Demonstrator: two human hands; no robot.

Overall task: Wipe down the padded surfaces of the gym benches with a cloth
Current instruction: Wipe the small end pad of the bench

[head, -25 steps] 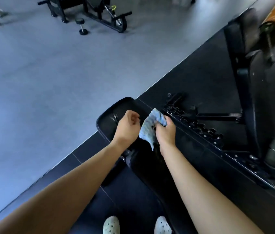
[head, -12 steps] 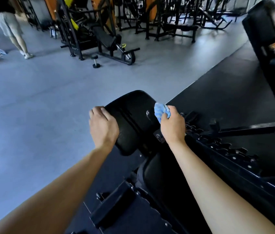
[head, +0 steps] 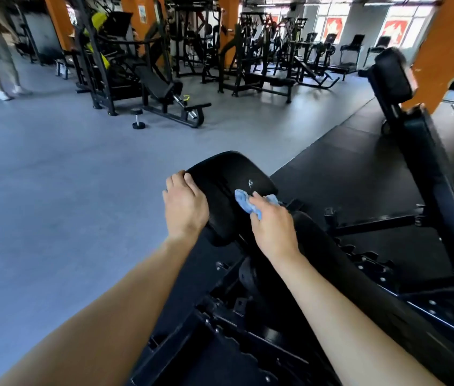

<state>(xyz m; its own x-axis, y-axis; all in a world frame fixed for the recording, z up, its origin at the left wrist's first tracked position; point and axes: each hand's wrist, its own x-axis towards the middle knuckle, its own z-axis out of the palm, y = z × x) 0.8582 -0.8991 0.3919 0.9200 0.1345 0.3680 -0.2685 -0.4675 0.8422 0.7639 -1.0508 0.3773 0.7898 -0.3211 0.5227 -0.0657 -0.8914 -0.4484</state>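
Observation:
A black padded bench seat point(head: 228, 174) stands tilted up in front of me, at the middle of the head view. My left hand point(head: 185, 207) grips its left edge, fingers curled over the rim. My right hand point(head: 272, 222) holds a crumpled light blue cloth point(head: 244, 201) and presses it against the pad's right side. Below the seat the bench's longer black pad point(head: 340, 263) runs toward me between my forearms.
The bench's black steel frame with notched adjustment rails point(head: 370, 263) lies to the right on dark rubber matting. A tall black padded upright point(head: 393, 76) stands at the far right by an orange pillar. Weight machines and a small dumbbell point(head: 138, 118) stand across the grey floor; a person walks at far left.
My view has lifted from the floor to the room. My left hand moved from beside the cloth to the pad's left edge, and my right hand carried the cloth onto the pad's face.

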